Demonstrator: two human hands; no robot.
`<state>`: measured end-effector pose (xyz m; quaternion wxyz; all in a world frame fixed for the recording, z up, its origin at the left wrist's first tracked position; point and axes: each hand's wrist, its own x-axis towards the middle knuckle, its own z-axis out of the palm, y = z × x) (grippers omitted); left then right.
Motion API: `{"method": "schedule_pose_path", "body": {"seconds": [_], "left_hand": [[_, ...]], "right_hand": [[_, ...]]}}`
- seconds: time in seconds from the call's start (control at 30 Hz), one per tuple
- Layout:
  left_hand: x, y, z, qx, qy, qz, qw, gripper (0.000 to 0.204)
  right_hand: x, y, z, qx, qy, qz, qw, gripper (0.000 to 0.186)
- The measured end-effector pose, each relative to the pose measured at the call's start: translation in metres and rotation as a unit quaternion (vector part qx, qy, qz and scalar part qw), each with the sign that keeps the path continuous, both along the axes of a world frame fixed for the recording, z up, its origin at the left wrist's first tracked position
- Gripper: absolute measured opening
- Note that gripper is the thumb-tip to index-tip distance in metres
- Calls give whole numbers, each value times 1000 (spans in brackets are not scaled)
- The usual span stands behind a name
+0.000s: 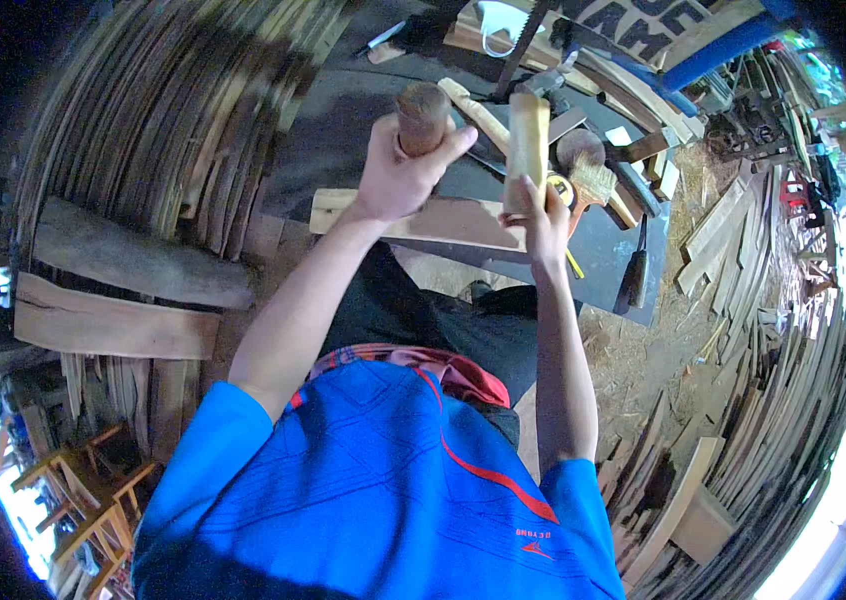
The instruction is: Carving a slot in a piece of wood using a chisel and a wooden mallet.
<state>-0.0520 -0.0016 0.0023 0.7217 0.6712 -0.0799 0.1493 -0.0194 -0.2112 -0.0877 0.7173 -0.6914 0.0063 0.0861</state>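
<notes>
Blue shirt (363,480) loomed closest — left of the brush (595,183), the left hand (398,185) clamped its fingers round a brown wooden cylinder (423,112), the right hand (545,228) round a pale wooden bar (527,140)!

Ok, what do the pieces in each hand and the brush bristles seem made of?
Left hand: brown cylinder, probably wood with a dull finish, judging by its mottled brown end.
Right hand: pale block, likely bare wood, given its yellowish, unpainted-looking faces.
Brush bristles: tan fibre, from the frayed tuft; natural or synthetic, I can't tell.
</notes>
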Motion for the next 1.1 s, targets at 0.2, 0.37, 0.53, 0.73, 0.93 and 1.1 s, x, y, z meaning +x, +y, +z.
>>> {"method": "schedule_pose_path", "body": {"seconds": [0.2,0.37,0.53,0.73,0.93,1.1], "left_hand": [[-34,-7,-5,-175,-31,20,984,22],[-25,4,0,-121,-61,32,990,22],[-13,-3,1,-133,-75,31,988,20],[14,2,-10,-117,-58,49,990,23],[28,-21,-11,-19,-106,110,988,17],[26,-32,-10,31,-74,-21,997,16]], "right_hand": [[9,27,-37,-56,-50,-92,993,42],[10,17,-30,45,-62,-82,994,41],[13,9,-50,40,-89,-105,990,39],[6,14,-34,3,-82,-101,991,40],[9,15,-33,-47,-73,-72,994,39],[28,8,-80,-106,-127,-106,980,41]]}}
